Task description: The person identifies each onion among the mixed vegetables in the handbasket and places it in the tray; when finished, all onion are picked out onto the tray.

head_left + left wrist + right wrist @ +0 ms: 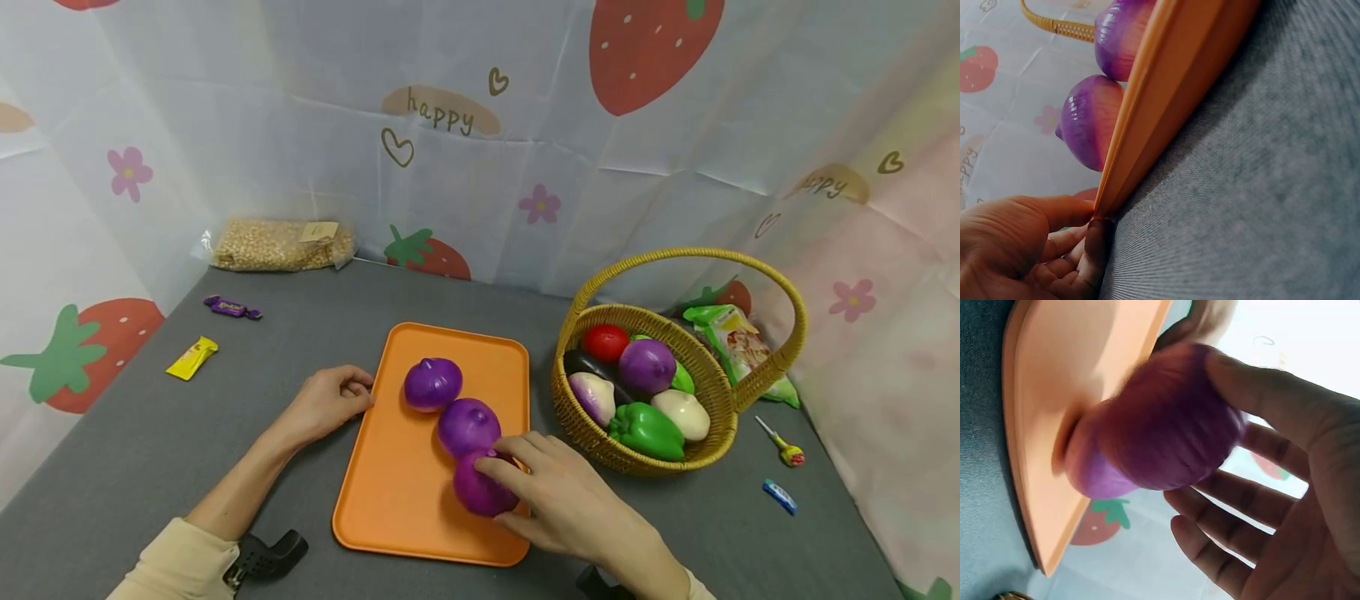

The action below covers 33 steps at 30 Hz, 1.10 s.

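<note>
An orange tray [390, 500] lies on the table with two purple toy onions on it, a far one [432, 384] and a middle one [468, 427]. My right hand [566, 492] grips a third purple onion [483, 485] by its top and side. In the right wrist view this onion [1172, 419] looks lifted off the tray and slightly blurred, with the thumb on one side and fingers on the other. At the tray's left edge, my left hand [330, 402] pinches the rim; the left wrist view shows its thumb [1066, 211] against the edge.
Right of the tray stands a wicker basket [723, 417] with a tall handle, full of toy vegetables. A lollipop [787, 450], a blue wrapped sweet [780, 497] and a green snack bag [742, 350] lie beyond it. Two candies [192, 358] and a bag of kernels [277, 246] lie left.
</note>
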Tool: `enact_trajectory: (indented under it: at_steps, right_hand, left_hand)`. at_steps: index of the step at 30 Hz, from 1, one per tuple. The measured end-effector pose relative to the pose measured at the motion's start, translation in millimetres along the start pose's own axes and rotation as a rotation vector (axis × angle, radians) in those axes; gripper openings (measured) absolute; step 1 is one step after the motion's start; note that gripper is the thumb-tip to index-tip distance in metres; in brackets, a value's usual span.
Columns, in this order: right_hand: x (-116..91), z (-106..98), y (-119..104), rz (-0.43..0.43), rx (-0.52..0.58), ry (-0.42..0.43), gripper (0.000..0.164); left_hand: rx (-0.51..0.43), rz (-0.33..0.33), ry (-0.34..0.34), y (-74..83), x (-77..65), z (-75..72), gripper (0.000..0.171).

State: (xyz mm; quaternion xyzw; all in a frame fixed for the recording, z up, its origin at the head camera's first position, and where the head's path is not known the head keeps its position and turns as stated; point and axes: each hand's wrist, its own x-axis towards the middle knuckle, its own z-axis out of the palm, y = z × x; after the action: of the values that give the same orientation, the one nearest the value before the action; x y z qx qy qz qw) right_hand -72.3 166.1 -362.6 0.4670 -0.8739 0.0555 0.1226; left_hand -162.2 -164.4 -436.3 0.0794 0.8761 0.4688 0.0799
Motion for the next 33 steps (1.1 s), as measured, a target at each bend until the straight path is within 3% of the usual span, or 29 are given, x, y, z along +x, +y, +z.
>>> enact_trajectory:
  at_steps: [8,14,33]
  right_hand:
    - [6.2,19.7,7.0,-0.003,-0.029,0.023,0.054]
    - [8.7,31.5,14.4,0.047,-0.065,0.027,0.05]
    - [9.7,32.3,18.0,0.141,-0.053,0.049,0.042]
  left_hand:
    - [0.015,0.007,0.01,-0.6,0.9,0.0,0.029]
    - [0.003,-0.003,0.006,-1.0,0.9,0.7,0.03]
    - [0.012,-0.019,-0.006,-1.6,0.2,-0.3,0.028]
